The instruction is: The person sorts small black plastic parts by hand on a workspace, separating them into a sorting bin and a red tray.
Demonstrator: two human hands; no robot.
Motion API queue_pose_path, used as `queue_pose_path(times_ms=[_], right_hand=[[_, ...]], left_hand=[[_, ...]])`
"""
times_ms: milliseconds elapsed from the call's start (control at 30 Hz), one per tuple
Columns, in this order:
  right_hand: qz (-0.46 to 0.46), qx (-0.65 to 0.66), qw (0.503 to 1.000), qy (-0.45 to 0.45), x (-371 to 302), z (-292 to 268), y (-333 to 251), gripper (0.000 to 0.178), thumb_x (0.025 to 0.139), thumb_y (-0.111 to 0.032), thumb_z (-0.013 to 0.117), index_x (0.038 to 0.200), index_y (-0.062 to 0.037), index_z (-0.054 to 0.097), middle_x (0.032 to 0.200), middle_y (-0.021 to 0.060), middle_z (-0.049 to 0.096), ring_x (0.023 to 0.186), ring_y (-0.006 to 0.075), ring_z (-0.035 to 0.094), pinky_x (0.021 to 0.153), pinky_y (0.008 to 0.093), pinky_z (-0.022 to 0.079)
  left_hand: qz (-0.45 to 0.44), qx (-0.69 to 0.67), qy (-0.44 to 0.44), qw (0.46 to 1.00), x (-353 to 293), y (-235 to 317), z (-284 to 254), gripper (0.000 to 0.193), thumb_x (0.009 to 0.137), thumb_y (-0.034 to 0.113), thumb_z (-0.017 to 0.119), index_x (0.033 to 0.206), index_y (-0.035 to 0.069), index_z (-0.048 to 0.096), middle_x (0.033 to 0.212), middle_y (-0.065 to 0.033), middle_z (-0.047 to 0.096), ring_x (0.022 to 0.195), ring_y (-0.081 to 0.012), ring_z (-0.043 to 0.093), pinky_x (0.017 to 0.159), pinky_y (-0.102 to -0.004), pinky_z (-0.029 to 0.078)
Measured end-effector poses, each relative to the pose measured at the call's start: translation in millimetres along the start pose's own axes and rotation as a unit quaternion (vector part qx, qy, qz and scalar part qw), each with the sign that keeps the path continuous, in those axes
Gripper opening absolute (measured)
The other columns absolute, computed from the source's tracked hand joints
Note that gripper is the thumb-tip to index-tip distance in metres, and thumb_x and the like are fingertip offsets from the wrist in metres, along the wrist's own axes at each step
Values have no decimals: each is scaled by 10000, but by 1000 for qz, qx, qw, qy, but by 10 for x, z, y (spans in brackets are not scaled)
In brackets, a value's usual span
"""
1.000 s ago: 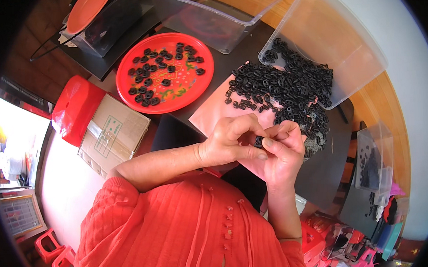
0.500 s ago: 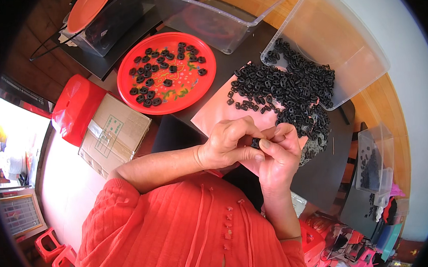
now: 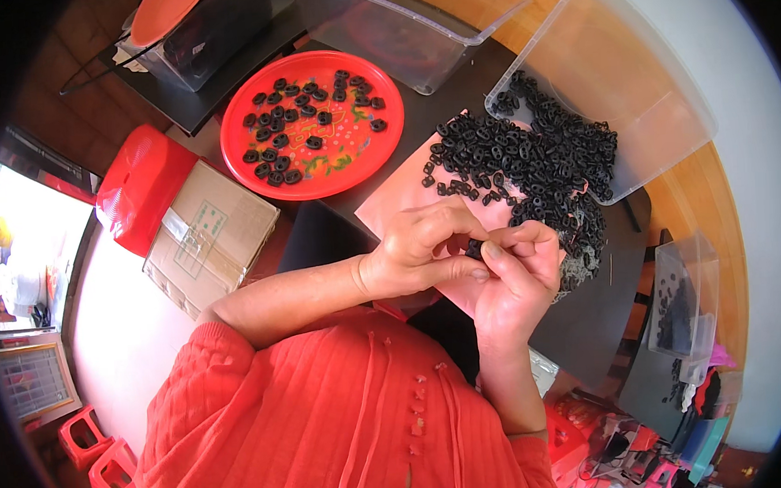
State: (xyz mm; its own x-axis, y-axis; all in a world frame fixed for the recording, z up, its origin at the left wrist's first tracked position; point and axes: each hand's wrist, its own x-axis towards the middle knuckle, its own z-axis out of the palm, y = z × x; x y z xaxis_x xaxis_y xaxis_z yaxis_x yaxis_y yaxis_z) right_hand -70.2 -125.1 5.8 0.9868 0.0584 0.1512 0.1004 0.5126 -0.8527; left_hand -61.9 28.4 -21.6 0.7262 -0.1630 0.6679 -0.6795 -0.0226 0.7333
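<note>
Between my two hands, in front of my chest, is a small black piece [image 3: 475,249], partly covered by fingers. My left hand [image 3: 419,249] pinches it from the left, thumb and forefinger closed. From the other side my right hand [image 3: 520,277] grips it with thumb and fingertips. Just beyond the hands, a heap of small black two-holed pieces [image 3: 527,153] spreads over a pink sheet [image 3: 386,198]. A round red tray [image 3: 372,152] at the far left carries several thicker black pieces, spaced apart.
A clear plastic bin [image 3: 644,116] lies tipped behind the heap, and another clear bin [image 3: 426,79] stands at the back. To the left are a cardboard box [image 3: 209,236] and a red stool [image 3: 140,186]. A small clear container [image 3: 685,295] sits at the right.
The view has shifted slightly, so the tray and heap appear a little right and higher. Both hands still hold the black piece, with the fingers slightly rearranged around it.
</note>
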Motion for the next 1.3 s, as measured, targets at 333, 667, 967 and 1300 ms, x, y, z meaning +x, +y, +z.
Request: queue_pose_path(times_ms=[333, 667, 967, 1300], right_hand=[[63, -33, 997, 4, 63, -80, -52, 67, 944, -54, 585, 976, 4, 580, 820, 74, 627, 714, 123, 567, 663, 226, 432], [151, -213, 957, -127, 184, -78, -317, 144, 938, -115, 636, 920, 28, 638, 777, 25, 626, 666, 79, 567, 611, 209, 438], [168, -249, 941, -156, 174, -167, -273, 187, 961, -137, 603, 993, 46, 628, 801, 26, 603, 647, 63, 521, 569, 196, 416], [181, -76, 978, -74, 11, -36, -167, 163, 957, -110, 582, 926, 49, 602, 696, 50, 571, 520, 93, 498, 503, 198, 406]], left_hand=[[54, 7, 49, 997, 6, -101, 7, 395, 747, 202, 840, 994, 21, 589, 829, -63, 603, 675, -143, 572, 553, -259, 471], [3, -20, 9, 1000, -38, -31, -41, 422, 734, 166, 845, 1056, 23, 613, 871, -63, 584, 762, -153, 561, 646, -276, 479], [34, 39, 11, 999, -9, 2, -40, 363, 761, 130, 813, 1046, 8, 624, 871, -86, 594, 709, -179, 583, 581, -283, 486], [64, 57, 44, 995, -55, -90, 56, 395, 750, 249, 814, 1020, 17, 640, 785, -63, 606, 649, -167, 575, 527, -268, 429]])
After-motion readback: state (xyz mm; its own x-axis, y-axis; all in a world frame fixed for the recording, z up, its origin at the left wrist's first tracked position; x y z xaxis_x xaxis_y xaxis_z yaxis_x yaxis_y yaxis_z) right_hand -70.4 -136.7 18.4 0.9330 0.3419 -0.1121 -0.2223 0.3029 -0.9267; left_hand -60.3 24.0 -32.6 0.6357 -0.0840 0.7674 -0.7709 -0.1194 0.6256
